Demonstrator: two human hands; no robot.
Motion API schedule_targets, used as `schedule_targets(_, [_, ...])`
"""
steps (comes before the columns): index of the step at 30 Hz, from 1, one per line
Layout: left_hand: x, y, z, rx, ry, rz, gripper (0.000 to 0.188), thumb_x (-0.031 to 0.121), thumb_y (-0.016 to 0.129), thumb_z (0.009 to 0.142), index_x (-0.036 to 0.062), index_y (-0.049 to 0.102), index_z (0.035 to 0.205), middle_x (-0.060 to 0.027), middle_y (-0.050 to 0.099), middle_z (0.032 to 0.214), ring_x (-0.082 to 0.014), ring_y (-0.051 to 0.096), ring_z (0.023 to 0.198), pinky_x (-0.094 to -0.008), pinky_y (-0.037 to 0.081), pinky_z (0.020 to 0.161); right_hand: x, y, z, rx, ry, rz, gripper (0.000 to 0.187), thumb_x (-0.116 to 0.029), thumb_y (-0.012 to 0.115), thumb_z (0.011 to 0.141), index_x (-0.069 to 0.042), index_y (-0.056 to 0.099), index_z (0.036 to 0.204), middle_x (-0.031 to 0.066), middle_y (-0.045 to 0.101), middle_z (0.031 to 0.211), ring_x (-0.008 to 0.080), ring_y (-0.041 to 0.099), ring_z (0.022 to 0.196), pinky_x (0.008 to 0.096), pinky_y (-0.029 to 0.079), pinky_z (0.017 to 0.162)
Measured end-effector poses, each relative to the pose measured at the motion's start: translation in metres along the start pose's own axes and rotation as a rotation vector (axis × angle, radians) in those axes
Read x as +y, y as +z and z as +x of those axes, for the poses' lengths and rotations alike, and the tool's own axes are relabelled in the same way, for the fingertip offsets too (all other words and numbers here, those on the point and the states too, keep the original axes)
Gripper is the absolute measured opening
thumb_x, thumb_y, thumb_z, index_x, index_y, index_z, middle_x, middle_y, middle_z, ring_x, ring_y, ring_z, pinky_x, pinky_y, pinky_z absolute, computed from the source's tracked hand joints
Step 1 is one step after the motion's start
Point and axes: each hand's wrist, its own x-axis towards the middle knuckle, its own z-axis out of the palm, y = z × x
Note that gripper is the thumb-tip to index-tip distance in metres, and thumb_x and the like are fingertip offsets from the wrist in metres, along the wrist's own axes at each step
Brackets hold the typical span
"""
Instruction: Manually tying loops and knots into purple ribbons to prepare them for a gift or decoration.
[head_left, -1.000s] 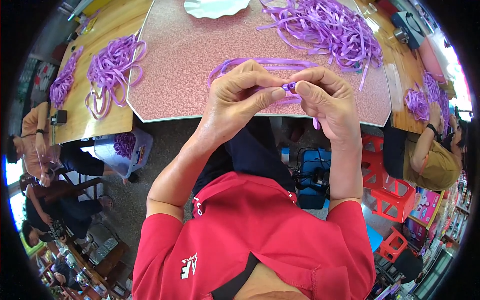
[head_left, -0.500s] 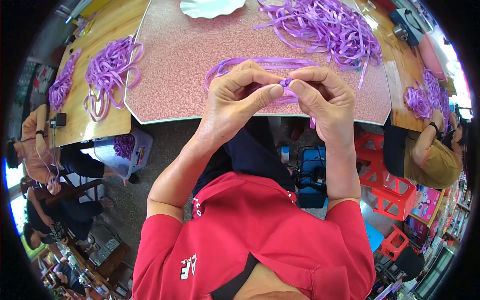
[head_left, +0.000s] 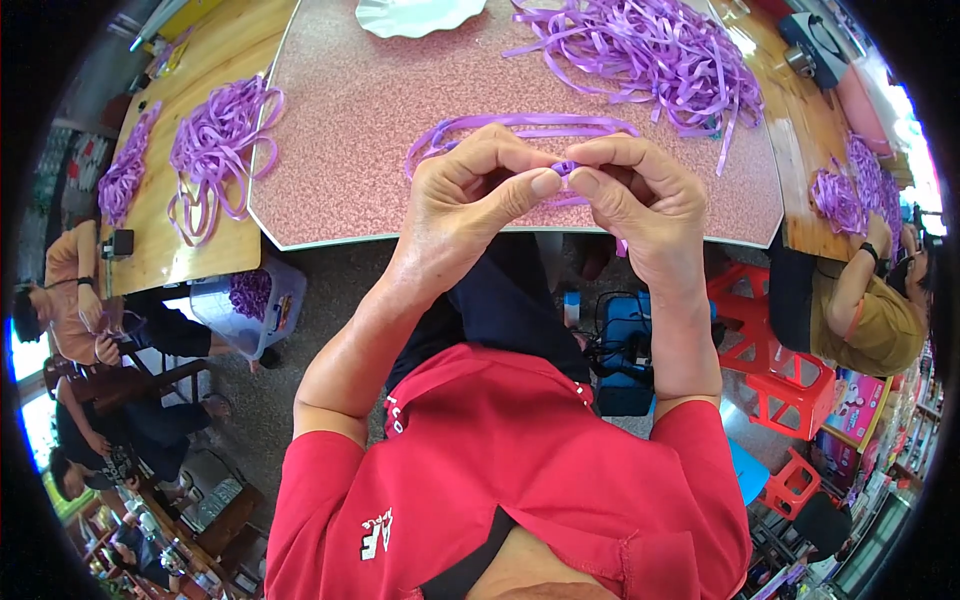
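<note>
Above the near part of the pink speckled tabletop, my left hand [head_left: 470,190] and my right hand [head_left: 635,190] meet fingertip to fingertip. Each pinches, thumb against index finger, one side of a small knotted bit of purple ribbon [head_left: 565,168]. Behind my fingers, a long loop of the same ribbon [head_left: 530,122] lies on the table. A loose end [head_left: 622,247] hangs below my right hand past the table edge. My fingers cover most of the knot, so its exact shape is hidden.
A large heap of purple ribbons [head_left: 660,60] lies at the far right, a white scalloped plate [head_left: 420,15] at the far edge. Another ribbon pile [head_left: 222,140] rests on the left wooden table. Co-workers sit on both sides. Red stools [head_left: 795,400] stand at right.
My hands have shifted very slightly left, still pinching the ribbon. The knotted bit looks a little turned between my fingertips. At left, a co-worker's hands have moved.
</note>
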Motion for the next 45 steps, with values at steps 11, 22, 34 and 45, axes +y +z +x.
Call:
schedule_targets(11, [-0.001,-0.004,0.002,-0.035,0.008,0.076,0.012,0.012,0.071,0.089,0.0004,0.07,0.093,-0.0013,0.061,0.091,-0.0074,0.056,0.086,-0.0235,0.045,0.076,0.005,-0.013,0.007,-0.119,-0.102,-0.134,0.013,0.001,0.07,0.085,0.0,0.071,0.098,0.0052,0.067,0.092,0.0033,0.05,0.063,0.0184,0.036,0.051])
schedule_targets(22, [0.012,-0.013,0.008,-0.158,-0.008,0.269,0.011,0.011,0.071,0.089,-0.0001,0.069,0.091,0.0007,0.057,0.085,-0.0046,0.052,0.077,-0.0204,0.042,0.066,-0.002,-0.016,0.011,-0.198,-0.351,-0.472,0.012,0.004,0.071,0.082,0.002,0.069,0.093,0.0092,0.066,0.09,0.0148,0.063,0.08,0.0249,0.049,0.068])
schedule_targets(34, [0.002,0.001,0.006,0.002,0.116,0.338,0.011,0.009,0.073,0.087,-0.0006,0.07,0.093,-0.0007,0.057,0.081,-0.007,0.051,0.074,-0.0219,0.041,0.063,0.009,-0.006,0.009,-0.049,-0.476,-0.535,0.012,0.004,0.069,0.085,0.003,0.066,0.096,0.0103,0.065,0.093,0.0154,0.063,0.082,0.0264,0.052,0.068])
schedule_targets(45, [-0.008,0.007,0.003,0.091,0.184,0.284,0.01,0.007,0.073,0.087,0.001,0.07,0.094,-0.0003,0.058,0.084,-0.0074,0.051,0.077,-0.022,0.039,0.064,0.013,0.004,-0.005,0.095,-0.104,-0.06,0.018,-0.001,0.067,0.09,-0.001,0.069,0.107,0.003,0.065,0.089,0.0039,0.052,0.06,0.0191,0.042,0.052])
